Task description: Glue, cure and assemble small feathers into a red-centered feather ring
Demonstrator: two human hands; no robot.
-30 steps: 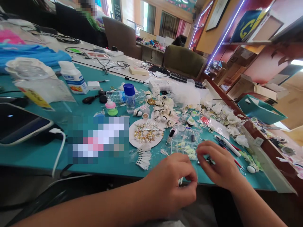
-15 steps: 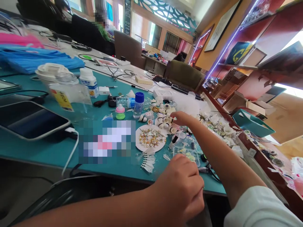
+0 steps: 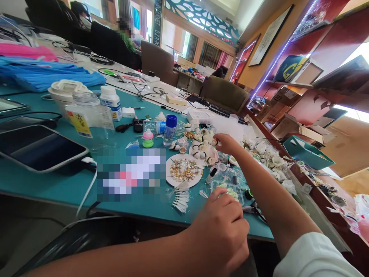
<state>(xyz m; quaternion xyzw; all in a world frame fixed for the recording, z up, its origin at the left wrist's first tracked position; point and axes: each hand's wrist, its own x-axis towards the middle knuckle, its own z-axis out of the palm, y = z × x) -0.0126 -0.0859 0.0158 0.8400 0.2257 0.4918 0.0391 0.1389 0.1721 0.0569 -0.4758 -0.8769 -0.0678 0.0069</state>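
Observation:
My right hand [image 3: 226, 144] reaches over the table from the right, its fingertips pinched on a small shuttlecock [image 3: 214, 142] at the edge of a pile of pale shuttlecocks [image 3: 201, 149]. The fingers partly cover the piece. In the foreground, my left hand [image 3: 220, 227] is closed, back of the hand toward me, with the index finger raised a little. Whatever it may hold is hidden. Beyond it lie a clear compartment box [image 3: 213, 187] and a fan of white feather-like pieces [image 3: 180, 201]. A white plate [image 3: 168, 176] holds gold and white beads.
A blue-capped bottle [image 3: 170, 132], a pink-topped green bottle [image 3: 148, 139] and a clear jar [image 3: 86, 115] stand farther back. A phone [image 3: 40, 148] with a white cable lies left. Pliers [image 3: 255, 210] rest near the front edge. More white pieces [image 3: 269, 156] cover the right side.
My right hand has drawn slightly right, with a small shuttlecock at its fingertips. The left index finger has lifted a little. The view has shifted slightly.

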